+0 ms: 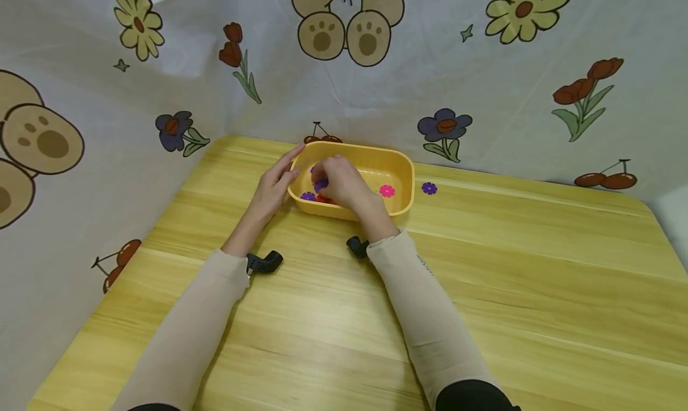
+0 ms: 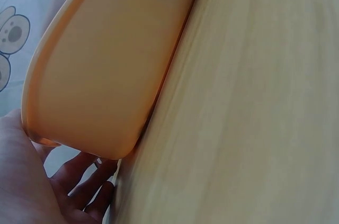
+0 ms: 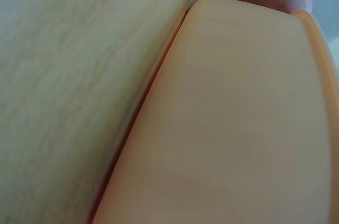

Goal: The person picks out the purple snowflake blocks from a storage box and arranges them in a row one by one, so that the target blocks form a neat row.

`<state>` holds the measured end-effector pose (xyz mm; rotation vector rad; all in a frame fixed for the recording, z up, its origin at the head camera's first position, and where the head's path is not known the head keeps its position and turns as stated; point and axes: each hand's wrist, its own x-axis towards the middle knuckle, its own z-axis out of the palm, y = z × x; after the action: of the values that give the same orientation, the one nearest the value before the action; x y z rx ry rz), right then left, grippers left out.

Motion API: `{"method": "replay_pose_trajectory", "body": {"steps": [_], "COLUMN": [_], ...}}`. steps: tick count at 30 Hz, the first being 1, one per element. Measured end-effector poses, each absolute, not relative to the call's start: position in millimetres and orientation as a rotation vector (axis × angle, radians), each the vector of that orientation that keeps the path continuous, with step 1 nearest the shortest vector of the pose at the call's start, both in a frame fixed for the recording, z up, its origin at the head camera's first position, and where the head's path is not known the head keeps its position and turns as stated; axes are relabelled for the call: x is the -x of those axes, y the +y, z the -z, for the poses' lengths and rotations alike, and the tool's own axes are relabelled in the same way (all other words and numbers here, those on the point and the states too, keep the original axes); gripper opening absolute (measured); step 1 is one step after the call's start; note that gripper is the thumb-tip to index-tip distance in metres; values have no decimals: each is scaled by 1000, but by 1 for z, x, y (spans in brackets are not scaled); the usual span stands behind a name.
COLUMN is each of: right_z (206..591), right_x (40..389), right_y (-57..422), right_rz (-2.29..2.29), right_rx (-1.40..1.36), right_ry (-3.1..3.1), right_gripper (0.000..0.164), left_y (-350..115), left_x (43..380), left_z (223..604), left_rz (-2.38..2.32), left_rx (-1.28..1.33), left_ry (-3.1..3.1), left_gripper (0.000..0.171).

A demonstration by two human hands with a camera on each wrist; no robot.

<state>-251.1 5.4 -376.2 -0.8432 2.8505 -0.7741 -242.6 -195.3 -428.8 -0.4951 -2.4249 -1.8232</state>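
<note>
A yellow plastic tub (image 1: 376, 151) stands near the table's back edge. My left hand (image 1: 271, 187) holds its left end, the thumb at the rim and the fingers along the outside; the left wrist view shows those fingers bent against the end wall. Inside the tub, my right hand (image 1: 344, 181) reaches down with bent fingers. By its fingertips is a purple flower-shaped disc (image 1: 321, 185); whether they pinch it is unclear. Another purple disc (image 1: 308, 196) and a partly hidden red piece (image 1: 323, 199) lie close by. A pink flower-shaped disc (image 1: 387, 191) rests on the tub floor to the right.
One purple flower-shaped disc (image 1: 429, 188) lies on the wooden table (image 1: 510, 279) just right of the tub. A patterned white cloth (image 1: 365, 100) hangs behind the table. Black wrist-worn devices (image 1: 264, 261) stick out below both hands.
</note>
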Motion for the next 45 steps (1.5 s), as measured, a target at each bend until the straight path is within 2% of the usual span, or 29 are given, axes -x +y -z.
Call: {"method": "replay_pose_trajectory", "body": {"steps": [26, 36, 45], "right_z": [372, 363, 358], "right_x": [248, 241, 232], "right_y": [15, 36, 60], "right_rz": [779, 965, 1099], "right_rx": [817, 801, 857], "right_ry": [2882, 2912, 2943], "right_gripper": [23, 27, 29], "left_y": [-195, -191, -187], "left_x": [242, 243, 226], "left_z": [429, 429, 404], "left_rz": [1786, 1794, 1786], "left_rx": [461, 443, 408], "left_ry": [-2466, -2475, -2529], "left_gripper": [51, 52, 53]}}
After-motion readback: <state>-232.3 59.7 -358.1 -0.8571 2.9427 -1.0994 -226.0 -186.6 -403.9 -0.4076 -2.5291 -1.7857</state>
